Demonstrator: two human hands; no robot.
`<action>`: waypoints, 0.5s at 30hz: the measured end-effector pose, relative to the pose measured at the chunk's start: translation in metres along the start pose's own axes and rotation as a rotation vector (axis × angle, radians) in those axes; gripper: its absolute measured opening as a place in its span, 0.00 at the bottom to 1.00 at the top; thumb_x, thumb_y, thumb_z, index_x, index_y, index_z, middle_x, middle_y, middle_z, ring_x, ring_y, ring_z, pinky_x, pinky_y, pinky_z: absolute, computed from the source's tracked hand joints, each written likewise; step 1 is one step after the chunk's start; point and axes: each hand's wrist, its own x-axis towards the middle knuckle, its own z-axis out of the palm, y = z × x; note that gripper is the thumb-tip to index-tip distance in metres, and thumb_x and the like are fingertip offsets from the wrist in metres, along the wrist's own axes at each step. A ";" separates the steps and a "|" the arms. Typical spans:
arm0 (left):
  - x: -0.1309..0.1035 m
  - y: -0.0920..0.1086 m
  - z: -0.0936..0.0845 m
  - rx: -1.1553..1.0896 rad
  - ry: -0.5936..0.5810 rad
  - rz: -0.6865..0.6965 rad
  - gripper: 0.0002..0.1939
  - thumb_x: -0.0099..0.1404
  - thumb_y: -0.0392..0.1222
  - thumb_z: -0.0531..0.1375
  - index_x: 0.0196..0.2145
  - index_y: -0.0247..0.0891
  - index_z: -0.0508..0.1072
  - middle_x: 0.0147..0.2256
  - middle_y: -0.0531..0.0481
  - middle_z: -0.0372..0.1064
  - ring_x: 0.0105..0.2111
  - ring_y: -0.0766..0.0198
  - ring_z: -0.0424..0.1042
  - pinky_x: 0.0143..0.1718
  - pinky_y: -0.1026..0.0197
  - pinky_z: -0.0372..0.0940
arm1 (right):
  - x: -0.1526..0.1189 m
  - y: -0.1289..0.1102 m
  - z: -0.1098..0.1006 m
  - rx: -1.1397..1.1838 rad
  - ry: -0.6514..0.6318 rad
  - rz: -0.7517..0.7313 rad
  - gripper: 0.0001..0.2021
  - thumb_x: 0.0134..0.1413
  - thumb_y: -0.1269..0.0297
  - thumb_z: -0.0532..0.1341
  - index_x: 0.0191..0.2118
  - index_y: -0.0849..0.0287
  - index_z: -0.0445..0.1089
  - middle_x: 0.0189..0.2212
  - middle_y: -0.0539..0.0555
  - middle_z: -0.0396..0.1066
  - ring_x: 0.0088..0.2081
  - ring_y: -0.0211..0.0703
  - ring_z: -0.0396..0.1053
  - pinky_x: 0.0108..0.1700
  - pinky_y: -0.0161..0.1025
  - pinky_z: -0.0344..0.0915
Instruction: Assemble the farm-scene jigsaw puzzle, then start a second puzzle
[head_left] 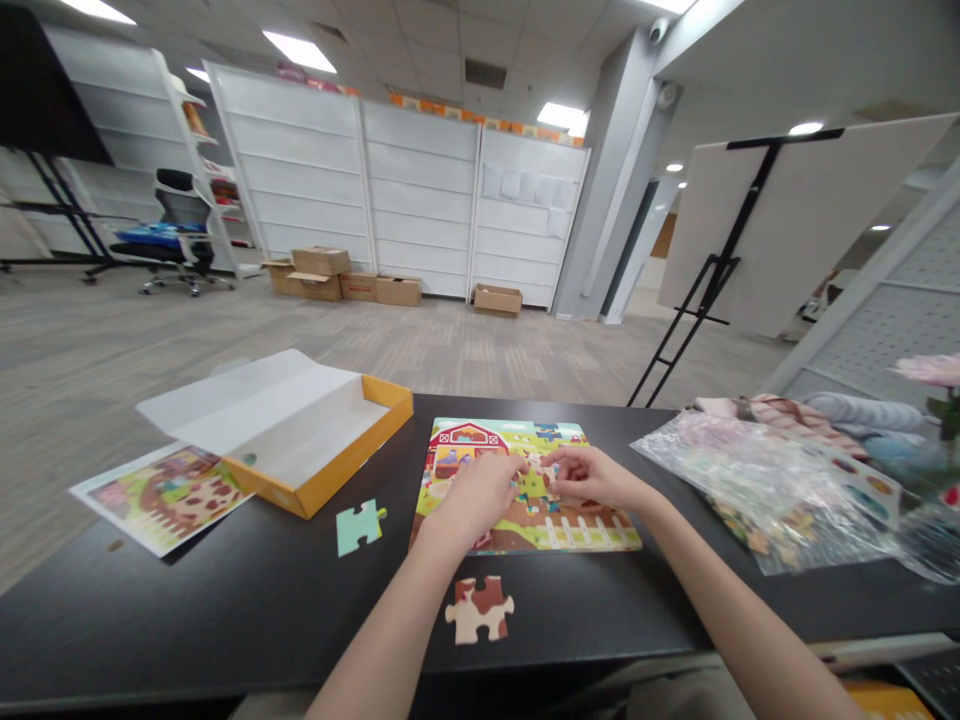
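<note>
A farm-scene jigsaw puzzle (465,434) with a red barn, green field and white fence lies on the black table in front of me. My left hand (482,492) rests over its middle, fingers bent together with the tips at a puzzle piece. From the other side my right hand (592,476) pinches at the same area, with thumb and fingertips curled around a puzzle piece (535,484) between the hands. The fingers partly cover this piece. A brown-and-cream puzzle piece (480,608) lies loose nearer me. To the left is a loose mint-green puzzle piece (358,527).
An open yellow-edged box (322,470) stands at the left, partly over a printed picture sheet (169,495). Clear plastic bags (780,490) with coloured pieces lie at the right, near rolled fabrics (862,412). The black table (300,620) ends close to my body.
</note>
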 end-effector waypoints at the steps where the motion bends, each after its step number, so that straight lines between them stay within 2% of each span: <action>1: -0.001 0.002 -0.001 0.039 -0.020 0.006 0.16 0.61 0.31 0.57 0.45 0.42 0.77 0.41 0.44 0.78 0.45 0.51 0.76 0.46 0.53 0.68 | 0.000 0.000 0.000 -0.010 -0.003 0.008 0.24 0.49 0.51 0.70 0.47 0.60 0.70 0.24 0.46 0.69 0.20 0.31 0.62 0.21 0.29 0.58; 6: 0.000 0.005 -0.001 0.065 -0.061 0.041 0.17 0.61 0.30 0.57 0.45 0.43 0.78 0.43 0.43 0.77 0.46 0.50 0.75 0.47 0.53 0.68 | 0.000 -0.002 0.002 -0.088 -0.015 0.014 0.22 0.49 0.52 0.69 0.45 0.60 0.71 0.23 0.47 0.69 0.22 0.33 0.64 0.23 0.30 0.60; 9: 0.000 0.004 -0.001 0.051 -0.071 0.054 0.18 0.61 0.30 0.57 0.44 0.43 0.79 0.42 0.43 0.78 0.45 0.50 0.76 0.46 0.53 0.68 | 0.000 -0.004 0.002 -0.172 -0.003 0.020 0.20 0.47 0.53 0.69 0.44 0.61 0.73 0.24 0.47 0.69 0.21 0.32 0.62 0.22 0.30 0.58; 15: -0.001 0.006 -0.001 0.054 -0.108 0.054 0.13 0.61 0.35 0.59 0.40 0.42 0.82 0.41 0.42 0.78 0.45 0.51 0.76 0.47 0.54 0.68 | 0.000 -0.008 0.002 -0.374 0.042 -0.043 0.12 0.48 0.59 0.68 0.39 0.59 0.77 0.21 0.46 0.67 0.22 0.33 0.60 0.24 0.31 0.56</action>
